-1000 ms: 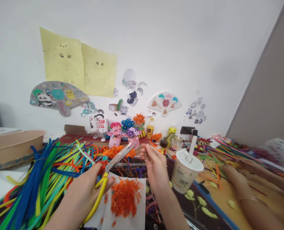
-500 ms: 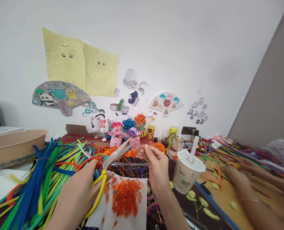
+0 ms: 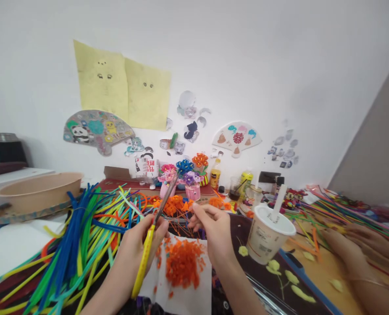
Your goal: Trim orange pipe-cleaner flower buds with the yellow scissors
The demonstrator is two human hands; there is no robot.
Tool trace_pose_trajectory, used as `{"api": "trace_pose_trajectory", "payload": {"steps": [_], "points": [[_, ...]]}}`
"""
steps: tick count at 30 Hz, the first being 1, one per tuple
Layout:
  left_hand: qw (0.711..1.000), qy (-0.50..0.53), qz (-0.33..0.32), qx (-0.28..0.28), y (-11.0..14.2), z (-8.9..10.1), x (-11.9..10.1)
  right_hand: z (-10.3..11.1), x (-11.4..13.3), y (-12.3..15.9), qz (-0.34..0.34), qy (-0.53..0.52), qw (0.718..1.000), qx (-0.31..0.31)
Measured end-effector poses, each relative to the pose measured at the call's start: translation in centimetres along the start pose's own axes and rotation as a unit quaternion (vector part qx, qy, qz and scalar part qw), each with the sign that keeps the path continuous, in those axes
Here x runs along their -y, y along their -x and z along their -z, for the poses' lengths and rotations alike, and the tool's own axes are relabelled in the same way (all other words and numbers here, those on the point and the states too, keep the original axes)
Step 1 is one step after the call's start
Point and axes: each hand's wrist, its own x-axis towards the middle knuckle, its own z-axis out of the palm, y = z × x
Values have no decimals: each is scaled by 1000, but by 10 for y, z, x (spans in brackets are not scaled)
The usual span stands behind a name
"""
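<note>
My left hand [image 3: 141, 238] grips yellow-handled scissors [image 3: 155, 218], blades pointing up and away. My right hand [image 3: 214, 227] is closed in a pinch just right of the blades; what it pinches is too thin to name. Below both hands a white paper sheet [image 3: 187, 297] carries a pile of orange clippings [image 3: 183, 262]. Orange pipe-cleaner pieces [image 3: 173, 204] lie just beyond the hands.
A heap of coloured pipe cleaners [image 3: 76, 236] covers the left. A paper cup with a straw [image 3: 269, 234] stands right of my right hand. Another person's hands [image 3: 348, 249] rest at the right. Small flower pots [image 3: 189, 186], bottles and a cardboard tray [image 3: 36, 194] sit farther back.
The scissors have swung upright and their blades have closed. My right hand has dropped slightly, still pinched. The view has shifted left.
</note>
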Motion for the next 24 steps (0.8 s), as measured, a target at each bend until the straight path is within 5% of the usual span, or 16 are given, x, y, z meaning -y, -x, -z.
{"api": "trace_pose_trajectory", "payload": {"steps": [7,13,24], "points": [[997,59,36,23,5,-2,-6,-9,-4,7,-28,-29,998,47],[983,152,67,72,7,-6,-15,-15,-9,13,-26,-62,986,151],[968,205,87,112,9,-5,-15,-9,-3,13,30,21,993,112]]}}
